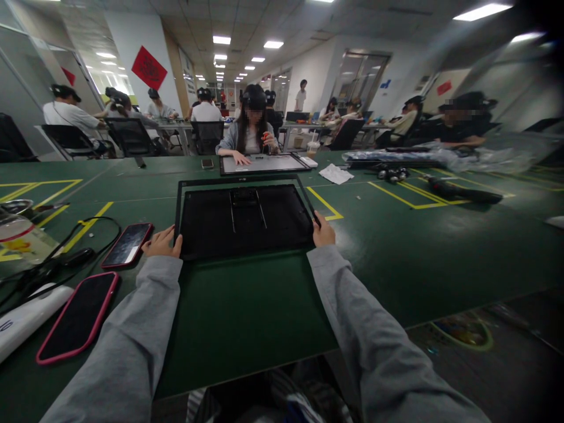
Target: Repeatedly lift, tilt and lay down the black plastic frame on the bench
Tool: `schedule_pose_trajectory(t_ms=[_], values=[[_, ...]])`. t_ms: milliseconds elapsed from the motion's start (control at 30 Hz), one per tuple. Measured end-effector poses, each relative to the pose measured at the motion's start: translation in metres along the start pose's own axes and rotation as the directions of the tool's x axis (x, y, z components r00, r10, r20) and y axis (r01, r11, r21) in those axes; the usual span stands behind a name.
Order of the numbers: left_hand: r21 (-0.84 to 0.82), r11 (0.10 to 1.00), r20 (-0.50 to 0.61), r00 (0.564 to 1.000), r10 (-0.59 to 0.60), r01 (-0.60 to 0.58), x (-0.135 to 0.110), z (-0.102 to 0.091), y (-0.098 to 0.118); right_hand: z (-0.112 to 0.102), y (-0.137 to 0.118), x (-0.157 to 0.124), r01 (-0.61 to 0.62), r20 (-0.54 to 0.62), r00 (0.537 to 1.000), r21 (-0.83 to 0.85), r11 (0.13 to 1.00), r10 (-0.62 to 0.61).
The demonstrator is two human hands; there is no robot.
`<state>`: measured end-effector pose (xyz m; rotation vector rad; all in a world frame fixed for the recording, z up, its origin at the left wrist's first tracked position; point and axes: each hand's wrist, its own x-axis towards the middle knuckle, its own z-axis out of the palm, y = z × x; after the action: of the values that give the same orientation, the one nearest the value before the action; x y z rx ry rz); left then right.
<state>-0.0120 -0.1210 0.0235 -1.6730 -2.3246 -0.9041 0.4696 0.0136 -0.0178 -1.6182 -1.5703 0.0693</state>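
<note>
A black flat monitor panel (245,218) lies back side up on the green table (396,247) in front of me. My left hand (162,242) grips its near left corner, fingers curled over the edge. Over at the panel's near right corner, my right hand (323,231) is closed on the edge. Both arms are in grey sleeves.
Two phones in red cases (127,244) (79,317) lie to my left, beside black cables (53,258) and a white device (26,320). Across the table a person works on a light panel (262,163). White paper (335,174) and dark tools (462,192) lie at right.
</note>
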Motion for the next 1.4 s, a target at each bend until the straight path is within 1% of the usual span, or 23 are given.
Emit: schedule_pose_trajectory(t_ms=[67, 267, 500, 567, 633, 700, 767, 833, 1000, 1200, 1400], values=[[0.002, 1.000, 0.032, 0.999, -0.010, 0.010, 0.001, 0.004, -0.003, 0.001, 0.002, -0.001, -0.028, 0.026, 0.999, -0.029, 0.999, 0.028], [0.023, 0.999, 0.080, 0.996, -0.034, 0.032, 0.002, 0.007, -0.005, 0.002, 0.001, -0.002, 0.000, 0.038, 0.999, -0.018, 1.000, 0.000], [0.057, 0.997, 0.118, 0.991, -0.062, 0.056, 0.005, 0.014, -0.008, 0.003, 0.003, -0.002, -0.008, 0.072, 0.997, -0.055, 0.998, 0.012], [0.082, 0.993, 0.142, 0.985, -0.098, 0.087, 0.007, 0.019, -0.011, 0.003, 0.004, -0.003, 0.003, 0.079, 0.997, -0.060, 0.998, 0.002], [0.109, 0.984, 0.184, 0.969, -0.162, 0.144, 0.010, 0.024, -0.015, 0.004, 0.004, -0.003, 0.009, 0.085, 0.996, -0.059, 0.998, -0.004], [0.079, 0.980, 0.209, 0.958, -0.198, 0.185, 0.011, 0.028, -0.018, 0.005, 0.005, -0.002, 0.005, 0.093, 0.996, -0.055, 0.998, 0.000], [0.002, 0.983, 0.205, 0.962, -0.181, 0.184, 0.012, 0.030, -0.021, 0.006, 0.007, -0.002, 0.000, 0.096, 0.995, -0.049, 0.999, 0.005], [-0.028, 0.985, 0.196, 0.967, -0.163, 0.172, 0.012, 0.030, -0.022, 0.007, 0.008, -0.002, 0.003, 0.093, 0.996, -0.038, 0.999, 0.001], [0.076, 0.984, 0.210, 0.962, -0.172, 0.159, 0.010, 0.024, -0.018, 0.009, 0.011, -0.004, 0.004, 0.070, 0.998, 0.000, 1.000, -0.004], [0.061, 0.987, 0.218, 0.963, -0.161, 0.151, 0.006, 0.018, -0.014, 0.007, 0.008, -0.003, -0.021, 0.124, 0.992, 0.005, 1.000, 0.021], [0.068, 0.987, 0.254, 0.954, -0.160, 0.148, 0.009, 0.022, -0.018, 0.005, 0.006, -0.004, -0.056, 0.134, 0.989, -0.034, 0.998, 0.060]])
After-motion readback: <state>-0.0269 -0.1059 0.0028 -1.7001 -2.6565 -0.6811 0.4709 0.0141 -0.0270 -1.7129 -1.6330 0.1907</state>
